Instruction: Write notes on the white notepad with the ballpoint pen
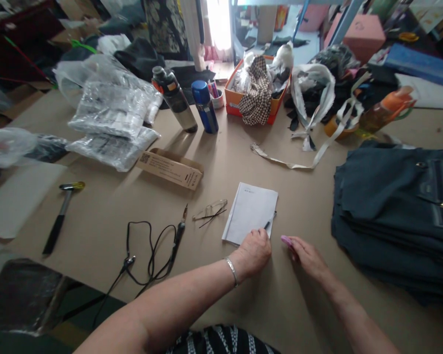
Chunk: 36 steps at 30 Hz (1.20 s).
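Observation:
My left hand (256, 250), with a silver bracelet at the wrist, is closed at the lower right corner of a white paper pad (251, 209). A dark pen (268, 224) sticks out beyond its curled fingers, slanting up over the pad's right edge. Just right of the pad, my right hand (307, 254) pinches a small pink object (287, 240) whose kind I cannot make out. A pair of glasses (209, 211) lies on the table to the left of the pad.
Left on the table (107, 196) lie a corded soldering iron (177, 241), a hammer (62, 216) and an open cardboard box (172, 169). Behind stand two bottles (205, 108) and an orange box (239, 110). Folded dark fabric (384, 206) is stacked at right.

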Each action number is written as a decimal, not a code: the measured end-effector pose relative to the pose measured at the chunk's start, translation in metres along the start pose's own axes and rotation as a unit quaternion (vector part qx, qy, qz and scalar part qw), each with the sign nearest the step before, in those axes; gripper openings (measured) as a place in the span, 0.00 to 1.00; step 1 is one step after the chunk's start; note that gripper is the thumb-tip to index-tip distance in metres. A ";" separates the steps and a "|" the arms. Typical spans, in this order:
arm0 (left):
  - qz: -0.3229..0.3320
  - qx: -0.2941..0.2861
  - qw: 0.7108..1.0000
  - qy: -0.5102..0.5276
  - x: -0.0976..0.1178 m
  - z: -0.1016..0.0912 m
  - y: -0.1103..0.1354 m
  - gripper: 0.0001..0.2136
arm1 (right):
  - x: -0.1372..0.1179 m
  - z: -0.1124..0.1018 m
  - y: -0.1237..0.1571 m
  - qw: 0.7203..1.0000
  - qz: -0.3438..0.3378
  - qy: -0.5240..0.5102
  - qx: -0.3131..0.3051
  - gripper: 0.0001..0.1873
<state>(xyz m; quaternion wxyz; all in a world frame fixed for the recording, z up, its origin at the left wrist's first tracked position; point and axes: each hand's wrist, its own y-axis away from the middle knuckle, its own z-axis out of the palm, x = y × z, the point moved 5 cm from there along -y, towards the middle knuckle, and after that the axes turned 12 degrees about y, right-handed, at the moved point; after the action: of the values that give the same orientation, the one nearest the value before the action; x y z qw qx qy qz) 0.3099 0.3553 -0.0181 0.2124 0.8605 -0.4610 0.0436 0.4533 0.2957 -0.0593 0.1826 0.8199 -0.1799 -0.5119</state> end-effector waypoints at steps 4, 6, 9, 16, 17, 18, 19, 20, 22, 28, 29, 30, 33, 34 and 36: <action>-0.031 -0.015 0.998 0.060 -0.007 -0.001 0.001 0.11 | 0.007 0.010 -0.010 0.996 0.028 -0.056 -0.070 0.29; -0.052 -0.013 0.995 0.088 -0.011 -0.002 0.002 0.11 | 0.005 0.010 -0.013 0.994 0.027 -0.057 -0.085 0.28; -0.077 -0.009 0.989 0.124 -0.014 -0.007 0.005 0.10 | 0.001 0.007 -0.016 0.991 0.041 -0.056 -0.116 0.27; -0.092 -0.003 0.982 0.167 -0.013 -0.027 0.009 0.11 | -0.011 -0.002 -0.031 0.983 0.105 -0.069 -0.136 0.32; -0.093 -0.002 0.981 0.171 -0.013 -0.028 0.010 0.11 | -0.013 -0.002 -0.034 0.983 0.107 -0.068 -0.135 0.33; -0.094 -0.001 0.980 0.174 -0.013 -0.028 0.010 0.11 | -0.015 -0.003 -0.037 0.983 0.110 -0.065 -0.133 0.34; -0.095 -0.001 0.980 0.177 -0.013 -0.028 0.010 0.11 | -0.017 -0.003 -0.040 0.983 0.112 -0.061 -0.132 0.34; -0.096 0.000 0.979 0.179 -0.013 -0.027 0.010 0.11 | -0.019 -0.003 -0.043 0.983 0.114 -0.057 -0.132 0.35; -0.096 0.003 0.978 0.184 -0.013 -0.026 0.011 0.11 | -0.024 -0.003 -0.048 0.983 0.116 -0.049 -0.135 0.35; -0.087 0.010 0.976 0.199 -0.011 -0.026 0.013 0.12 | -0.038 0.000 -0.059 0.982 0.106 -0.043 -0.150 0.34; -0.084 0.012 0.976 0.200 -0.011 -0.025 0.013 0.13 | -0.040 0.001 -0.060 0.982 0.105 -0.041 -0.152 0.34; -0.081 0.014 0.976 0.202 -0.011 -0.025 0.012 0.14 | -0.041 0.002 -0.061 0.982 0.104 -0.040 -0.152 0.33; -0.070 0.025 0.976 0.207 -0.010 -0.020 0.010 0.17 | -0.042 0.002 -0.064 0.982 0.106 -0.037 -0.152 0.33; -0.067 0.030 0.975 0.209 -0.010 -0.019 0.009 0.17 | -0.041 0.002 -0.065 0.982 0.108 -0.036 -0.150 0.32; -0.066 0.043 0.973 0.216 -0.010 -0.017 0.009 0.16 | -0.038 0.000 -0.066 0.983 0.115 -0.032 -0.141 0.31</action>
<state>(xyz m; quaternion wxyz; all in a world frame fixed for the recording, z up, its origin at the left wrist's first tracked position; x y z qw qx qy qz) 0.2992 0.3656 -0.0027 0.2726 0.8674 -0.3443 0.2339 0.4447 0.3714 -0.0618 0.3488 0.7430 -0.2047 -0.5334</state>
